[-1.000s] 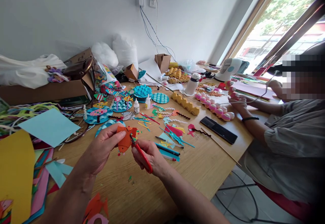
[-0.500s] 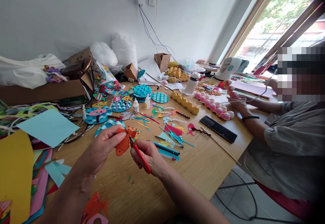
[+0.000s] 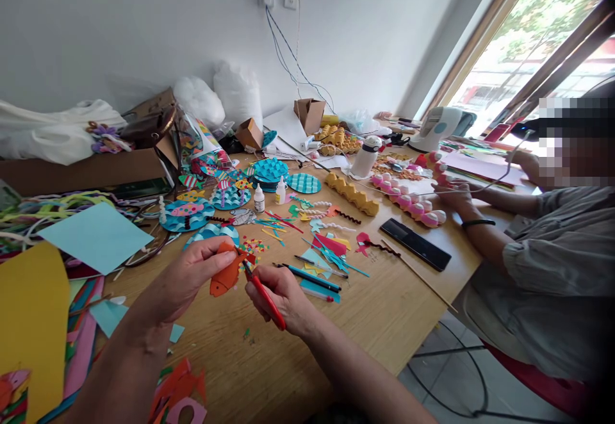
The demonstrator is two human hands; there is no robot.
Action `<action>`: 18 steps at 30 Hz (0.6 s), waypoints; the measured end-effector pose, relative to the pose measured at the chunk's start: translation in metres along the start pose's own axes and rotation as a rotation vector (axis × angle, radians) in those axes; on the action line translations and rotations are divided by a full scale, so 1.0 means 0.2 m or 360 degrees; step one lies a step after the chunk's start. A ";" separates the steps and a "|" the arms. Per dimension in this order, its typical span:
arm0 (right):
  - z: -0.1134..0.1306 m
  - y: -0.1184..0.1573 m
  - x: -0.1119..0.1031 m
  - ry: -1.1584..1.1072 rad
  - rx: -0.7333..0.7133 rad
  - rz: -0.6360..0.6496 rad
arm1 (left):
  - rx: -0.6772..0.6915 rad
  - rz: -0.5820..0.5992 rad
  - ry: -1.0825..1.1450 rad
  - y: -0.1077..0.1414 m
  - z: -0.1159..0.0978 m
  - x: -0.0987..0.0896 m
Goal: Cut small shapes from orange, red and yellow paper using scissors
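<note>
Between the thumb and fingers of my left hand (image 3: 195, 273) is an orange paper fish (image 3: 225, 275) with a drawn eye and gill line. My right hand (image 3: 278, 296) is closed round the red handles of a pair of scissors (image 3: 269, 305). The scissor blades meet the paper at the fish's tail end. Small coloured paper bits (image 3: 252, 244) lie on the table just behind the fish. Right of my right hand are several pens (image 3: 314, 278) on blue paper. Orange paper scraps (image 3: 180, 385) lie below my left forearm.
Two small glue bottles (image 3: 259, 200) stand beyond my hands, near blue scalloped paper discs (image 3: 187, 217). A black phone (image 3: 416, 244) and a wooden stick (image 3: 425, 280) lie to the right. Another person (image 3: 528, 251) sits at right, hands on a pink-and-white egg-carton strip (image 3: 408, 201). Yellow paper (image 3: 36, 321) is at left.
My left hand has shifted slightly left and turned the orange fish. The scissors stay at its tail, in nearly the same place. The other person's head has moved a little to the right.
</note>
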State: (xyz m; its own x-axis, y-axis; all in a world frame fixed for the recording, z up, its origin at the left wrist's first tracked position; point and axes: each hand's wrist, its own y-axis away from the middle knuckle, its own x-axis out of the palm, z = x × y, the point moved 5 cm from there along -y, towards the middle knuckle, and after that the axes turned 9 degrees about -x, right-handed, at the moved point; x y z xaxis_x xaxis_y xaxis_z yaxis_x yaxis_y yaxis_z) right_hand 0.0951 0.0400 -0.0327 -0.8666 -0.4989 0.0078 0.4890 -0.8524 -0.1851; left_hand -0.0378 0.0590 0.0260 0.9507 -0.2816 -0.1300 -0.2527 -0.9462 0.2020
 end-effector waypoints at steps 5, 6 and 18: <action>0.01 0.00 0.01 -0.0063 -0.0006 0.0043 | 0.0020 0.0017 -0.0157 0.01 -0.01 -0.03; 0.00 0.00 0.02 -0.0095 -0.0005 0.0065 | 0.0031 0.0046 -0.0247 0.01 -0.02 -0.04; -0.14 0.01 0.13 0.0031 0.0349 0.0916 | 0.0288 -0.0094 -0.0461 0.18 -0.11 -0.23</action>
State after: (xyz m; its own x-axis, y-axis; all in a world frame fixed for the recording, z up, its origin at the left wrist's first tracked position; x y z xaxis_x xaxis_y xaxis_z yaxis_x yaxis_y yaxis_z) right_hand 0.0710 0.0297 -0.0609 -0.4580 -0.8875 -0.0516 0.8862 -0.4603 0.0520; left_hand -0.0859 0.0414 0.0610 0.8805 -0.2346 -0.4119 -0.2515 -0.9678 0.0137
